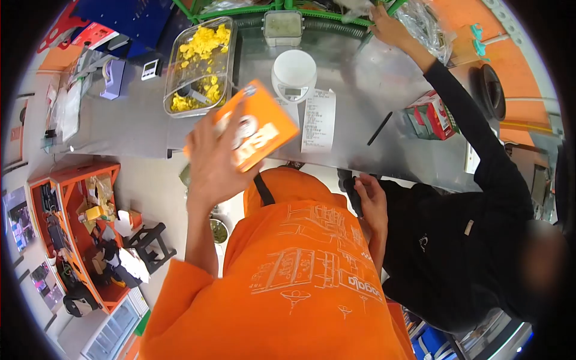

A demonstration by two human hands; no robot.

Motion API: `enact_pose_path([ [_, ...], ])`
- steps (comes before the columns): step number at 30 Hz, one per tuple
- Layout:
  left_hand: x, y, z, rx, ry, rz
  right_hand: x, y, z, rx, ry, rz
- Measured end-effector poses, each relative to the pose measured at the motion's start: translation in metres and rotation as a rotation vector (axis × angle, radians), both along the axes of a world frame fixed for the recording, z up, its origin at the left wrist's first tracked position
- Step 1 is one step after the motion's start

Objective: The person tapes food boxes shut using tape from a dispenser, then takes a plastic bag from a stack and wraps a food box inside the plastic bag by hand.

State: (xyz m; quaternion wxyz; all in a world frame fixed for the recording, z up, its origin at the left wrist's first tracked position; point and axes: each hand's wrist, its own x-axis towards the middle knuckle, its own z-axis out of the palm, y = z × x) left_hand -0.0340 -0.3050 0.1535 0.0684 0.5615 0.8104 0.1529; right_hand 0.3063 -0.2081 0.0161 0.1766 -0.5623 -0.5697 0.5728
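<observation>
My left hand [213,159] holds an orange box [264,126] with white lettering, raised over the front edge of the steel table [354,114]. Down beside my orange shirt, at the right, my right hand [372,198] hangs with its fingers curled; whether anything is in them is too small to tell. Past the box stands a round white scale [294,71], with a printed paper [319,123] in front of it. Left of the scale is a clear tray [170,81] with yellow pieces and a dark utensil inside.
A co-worker in black [456,240] stands close at my right, one hand [390,27] reaching to the green rack [324,18]. A black pen [380,128], a red and green box [431,117], a tape dispenser [113,78] and a small timer [150,70] lie on the table.
</observation>
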Motion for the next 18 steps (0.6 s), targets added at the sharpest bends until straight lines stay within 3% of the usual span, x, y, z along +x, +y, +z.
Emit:
enact_pose_path([
  [7,0.028,-0.122,-0.005,-0.173,0.091,0.349,-0.015,-0.027,-0.034,0.066,0.024,0.161],
  [11,0.056,-0.147,0.000,-0.237,0.094,0.375,-0.011,-0.049,-0.071,0.007,0.119,0.148],
  [14,0.074,-0.154,-0.001,-0.203,0.051,0.309,-0.016,-0.042,-0.061,-0.078,0.168,0.155],
  [16,0.082,-0.162,-0.003,-0.184,0.028,0.270,-0.032,-0.027,-0.058,0.066,0.484,-0.091],
  [18,0.089,-0.168,-0.002,-0.162,0.004,0.248,-0.062,-0.003,-0.048,0.161,0.534,-0.102],
])
